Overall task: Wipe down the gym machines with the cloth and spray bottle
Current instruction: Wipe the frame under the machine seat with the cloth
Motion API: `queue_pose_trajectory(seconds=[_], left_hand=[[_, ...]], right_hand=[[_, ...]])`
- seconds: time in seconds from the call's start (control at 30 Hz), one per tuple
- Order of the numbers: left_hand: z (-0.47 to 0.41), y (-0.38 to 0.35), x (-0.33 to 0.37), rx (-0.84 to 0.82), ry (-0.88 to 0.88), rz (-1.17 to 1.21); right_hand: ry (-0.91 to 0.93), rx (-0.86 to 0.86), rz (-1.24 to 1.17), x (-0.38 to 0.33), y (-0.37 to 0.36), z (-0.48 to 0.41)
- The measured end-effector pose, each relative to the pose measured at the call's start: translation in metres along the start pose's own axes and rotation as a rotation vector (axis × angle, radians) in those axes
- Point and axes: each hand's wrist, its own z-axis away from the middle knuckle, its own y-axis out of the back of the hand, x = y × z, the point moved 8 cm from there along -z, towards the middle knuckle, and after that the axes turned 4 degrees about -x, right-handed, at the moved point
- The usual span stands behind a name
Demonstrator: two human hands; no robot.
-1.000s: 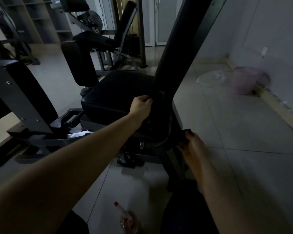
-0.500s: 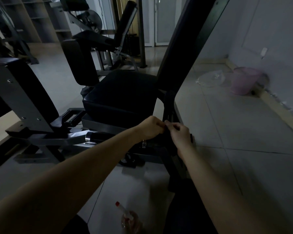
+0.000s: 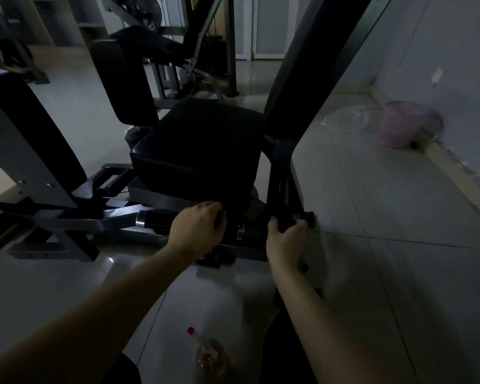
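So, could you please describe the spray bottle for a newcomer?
From the black padded seat, look down to the tiled floor nearest the camera. The spray bottle sits there between the person's forearms, clear-bodied, the only thing with a red tip.

You're looking at a smooth, faintly shiny seat pad (image 3: 197,142), matt grey metal frame (image 3: 75,223) and clear plastic spray bottle (image 3: 209,353).
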Motion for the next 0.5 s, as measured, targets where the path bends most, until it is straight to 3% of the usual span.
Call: queue_pose_trajectory(seconds=[0.2, 0.33, 0.4, 0.5], left_hand=[[0.003, 0.001, 0.005, 0.070, -0.013, 0.010], [0.005, 0.004, 0.007, 0.084, -0.029, 0.040], [0.006, 0.004, 0.007, 0.078, -0.035, 0.045], [0.007, 0.003, 0.007, 0.082, -0.038, 0.040]], right_hand=[[-0.016, 0.010, -0.125, 0.000, -0.028, 0.051], [0.072, 0.049, 0.020, -0.005, -0.013, 0.039], [0.031, 0.053, 0.061, -0.006, -0.001, 0.019], [0.016, -0.031, 0.231, -0.015, 0.006, -0.025]])
